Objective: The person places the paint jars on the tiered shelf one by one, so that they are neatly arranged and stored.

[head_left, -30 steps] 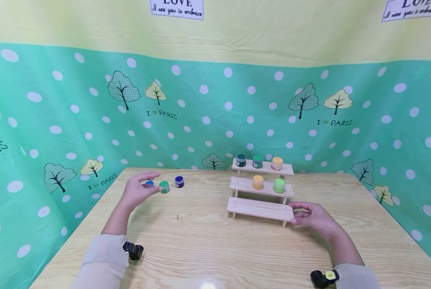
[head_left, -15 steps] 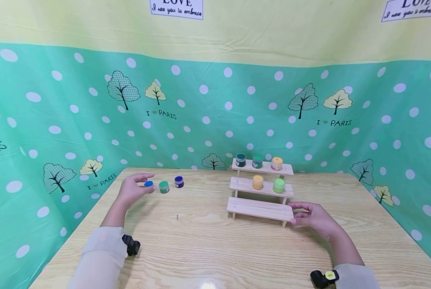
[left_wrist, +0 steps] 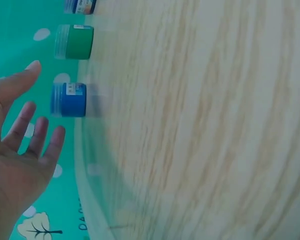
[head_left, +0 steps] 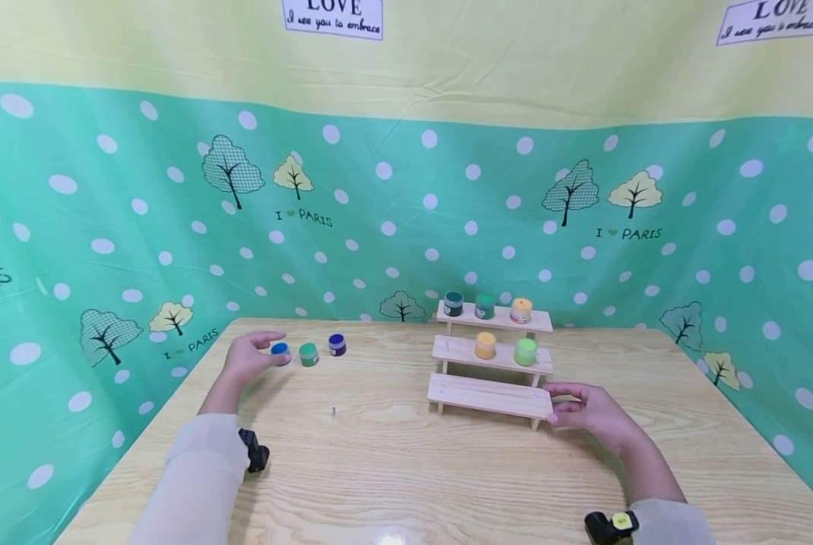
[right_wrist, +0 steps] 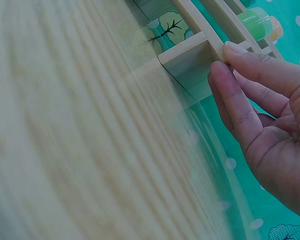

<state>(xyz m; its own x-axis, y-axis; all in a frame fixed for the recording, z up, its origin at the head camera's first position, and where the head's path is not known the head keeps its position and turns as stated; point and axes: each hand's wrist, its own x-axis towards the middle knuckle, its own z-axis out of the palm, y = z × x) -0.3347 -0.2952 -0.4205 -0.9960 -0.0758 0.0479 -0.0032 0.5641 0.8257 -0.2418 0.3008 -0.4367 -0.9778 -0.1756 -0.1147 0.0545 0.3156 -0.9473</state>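
My left hand (head_left: 246,359) reaches around a small blue paint jar (head_left: 279,350) at the table's back left. The left wrist view shows the thumb and fingers spread, with a gap between them and the blue jar. A green paint jar (head_left: 309,356) and a purple paint jar (head_left: 337,345) stand in a row to its right. On the other side, my right hand (head_left: 597,416) pinches the right end of the bottom step of a three-tier wooden display shelf (head_left: 488,396). Thumb and index finger meet at the board's corner in the right wrist view.
Dark teal (head_left: 453,304), green (head_left: 484,306) and orange (head_left: 521,310) jars stand on the top tier. The middle tier bears an orange jar (head_left: 484,346) and a light green jar (head_left: 525,351). A tiny scrap (head_left: 334,411) lies on the table; a patterned curtain (head_left: 352,250) hangs behind.
The left hand has moved left, away from the green jar, and now lies around the blue one. My right hand keeps its place on the shelf, and the jars stay where they were.
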